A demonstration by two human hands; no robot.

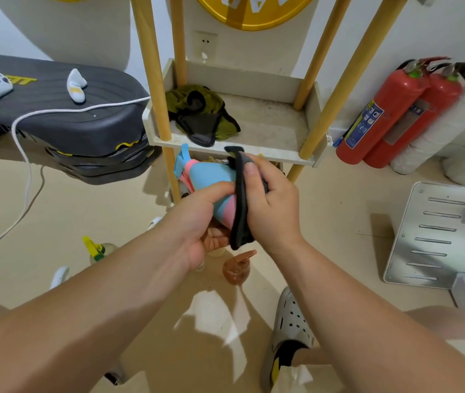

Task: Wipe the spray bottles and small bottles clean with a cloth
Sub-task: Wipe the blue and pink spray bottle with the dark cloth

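Blue and pink, the spray bottle [211, 177] lay tilted just in front of the shelf [254, 150], its nozzle pointing up toward the shelf's front left post. My left hand [205, 222] had its fingers curled round the bottle's lower body and held it in the air below the shelf's front rim. My right hand [271, 202] gripped a dark cloth [240, 211], thumb on top, pressing it against the side of the bottle. The cloth's loose end hung down between my two hands. On the shelf, toward its left side, sat a heap of green and black rags [200, 114]. On the floor in front of the shelf, under my hands, stood a brown pump bottle [237, 269]. Further to the shelf's left stood a clear spray bottle [96, 251] with a yellow and green trigger. Two red fire extinguishers [390, 109] leaned against the wall to the right of the shelf. A slotted metal plate [438, 234] lay on the floor, also to the shelf's right but nearer me.
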